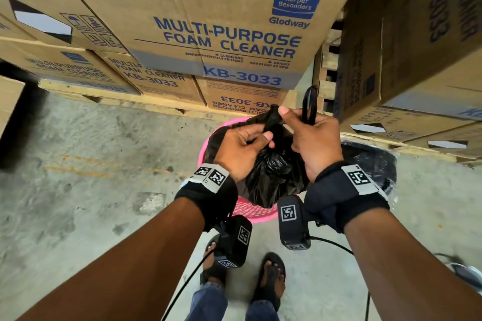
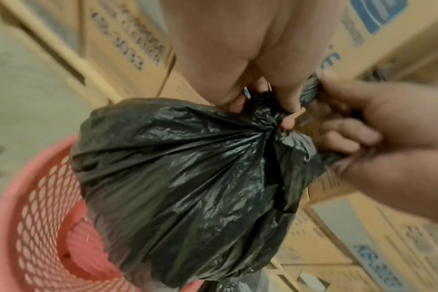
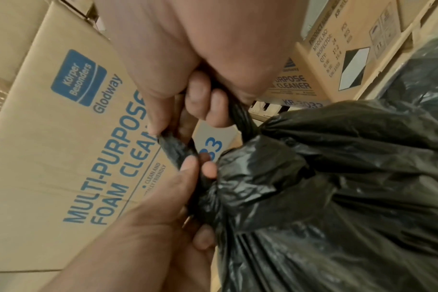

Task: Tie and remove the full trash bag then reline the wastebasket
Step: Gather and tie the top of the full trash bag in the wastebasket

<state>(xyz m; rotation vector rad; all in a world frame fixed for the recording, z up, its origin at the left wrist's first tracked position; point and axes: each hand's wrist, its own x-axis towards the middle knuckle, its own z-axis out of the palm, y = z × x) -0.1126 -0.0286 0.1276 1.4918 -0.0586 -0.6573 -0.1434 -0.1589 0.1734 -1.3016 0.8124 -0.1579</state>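
The black trash bag (image 1: 271,174) sits bunched at the mouth of the pink mesh wastebasket (image 1: 250,212) on the concrete floor (image 1: 104,164), its neck gathered into twisted strands above the bulging body. The left hand (image 1: 242,148) has its fingers curled around one twisted strand just above the gathered neck, while the right hand (image 1: 313,138) is closed around the other strand, a loop of which stands up above its fist. Stacked cardboard boxes (image 1: 224,21) printed with foam cleaner labels rest on wooden pallets (image 1: 125,101) right behind the basket.
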